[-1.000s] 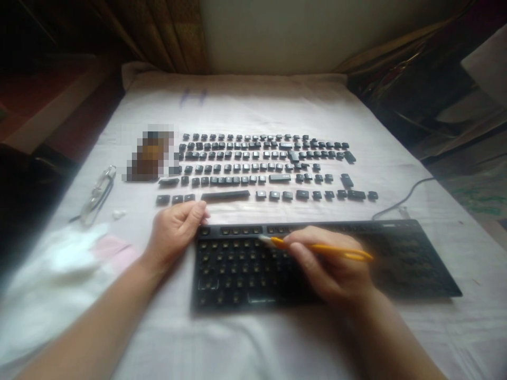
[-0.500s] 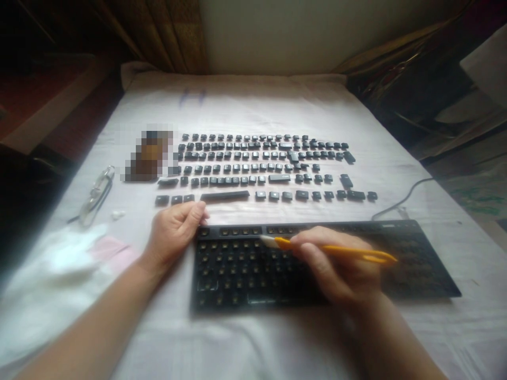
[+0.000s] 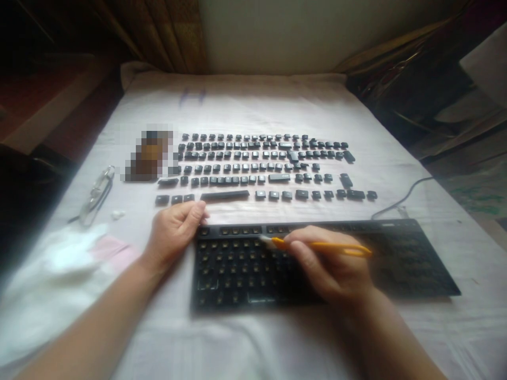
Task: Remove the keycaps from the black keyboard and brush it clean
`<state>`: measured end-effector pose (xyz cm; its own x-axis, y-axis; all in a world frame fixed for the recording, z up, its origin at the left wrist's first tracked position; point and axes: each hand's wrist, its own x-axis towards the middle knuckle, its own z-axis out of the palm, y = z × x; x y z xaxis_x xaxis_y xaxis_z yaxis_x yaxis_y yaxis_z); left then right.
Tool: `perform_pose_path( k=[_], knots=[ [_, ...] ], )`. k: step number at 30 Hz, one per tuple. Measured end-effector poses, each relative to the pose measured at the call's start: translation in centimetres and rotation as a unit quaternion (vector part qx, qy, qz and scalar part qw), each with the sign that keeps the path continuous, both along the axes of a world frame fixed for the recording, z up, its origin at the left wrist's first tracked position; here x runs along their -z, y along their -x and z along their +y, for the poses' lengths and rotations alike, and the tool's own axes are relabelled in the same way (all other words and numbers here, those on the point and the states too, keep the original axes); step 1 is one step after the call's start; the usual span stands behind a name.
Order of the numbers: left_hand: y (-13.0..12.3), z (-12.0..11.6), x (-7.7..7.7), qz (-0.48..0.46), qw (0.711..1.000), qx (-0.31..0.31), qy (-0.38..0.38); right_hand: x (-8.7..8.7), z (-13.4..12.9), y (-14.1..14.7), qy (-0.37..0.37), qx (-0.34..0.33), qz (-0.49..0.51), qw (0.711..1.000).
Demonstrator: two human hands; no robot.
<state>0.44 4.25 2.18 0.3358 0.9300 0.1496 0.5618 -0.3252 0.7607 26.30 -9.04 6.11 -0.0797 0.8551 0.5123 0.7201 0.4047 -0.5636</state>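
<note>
A black keyboard (image 3: 396,264) with its keycaps off lies on the white cloth. My left hand (image 3: 174,227) is closed at its far left corner, the thumb along the edge and the other fingers curled, partly out of sight. In my right hand (image 3: 332,269) an orange-handled brush (image 3: 340,247) is pinched like a pen. Its pale bristles touch the keyboard between the top row of sockets and the row below. The right hand and forearm cover the middle part of the keyboard. Beyond it, loose black keycaps (image 3: 273,195) lie in rows, with the long space bar (image 3: 225,196) in the nearest row.
Eyeglasses (image 3: 95,192) and a blurred-out flat object (image 3: 146,157) lie on the left. Nearer, a crumpled white cloth (image 3: 59,285) with a pink patch sits beside my left forearm. The keyboard cable (image 3: 404,192) runs off to the right.
My right hand and the brush have shifted slightly to the left, and the handle's back end has swung left and up. The left hand and keyboard stay in place.
</note>
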Motion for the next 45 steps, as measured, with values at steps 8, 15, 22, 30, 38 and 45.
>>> perform_pose_path(
  k=[8, 15, 22, 30, 38, 45],
  knots=[
    [-0.18, -0.07, -0.25, 0.006, 1.0, -0.007, 0.005, -0.16, 0.14, 0.2, -0.002, -0.035, 0.027, 0.999],
    [-0.08, -0.01, -0.11, 0.003, 1.0, -0.005, 0.006, -0.43, 0.02, 0.06, -0.015, -0.032, 0.04, 0.999],
    [-0.17, -0.02, -0.03, 0.005, 1.0, -0.003, 0.003, -0.25, 0.0, -0.29, -0.011, -0.002, 0.017, 1.0],
    [0.04, 0.0, 0.0, 0.007, 1.0, -0.006, 0.009, 0.16, 0.2, -0.21, 0.007, -0.01, -0.011, 1.0],
    [-0.16, -0.03, -0.08, -0.001, 1.0, -0.001, 0.001, 0.15, 0.23, 0.07, 0.011, -0.028, -0.005, 1.0],
    [-0.01, 0.0, -0.02, -0.001, 1.0, -0.001, 0.002, 0.26, 0.2, 0.25, 0.019, -0.054, 0.027, 0.998]
  ],
)
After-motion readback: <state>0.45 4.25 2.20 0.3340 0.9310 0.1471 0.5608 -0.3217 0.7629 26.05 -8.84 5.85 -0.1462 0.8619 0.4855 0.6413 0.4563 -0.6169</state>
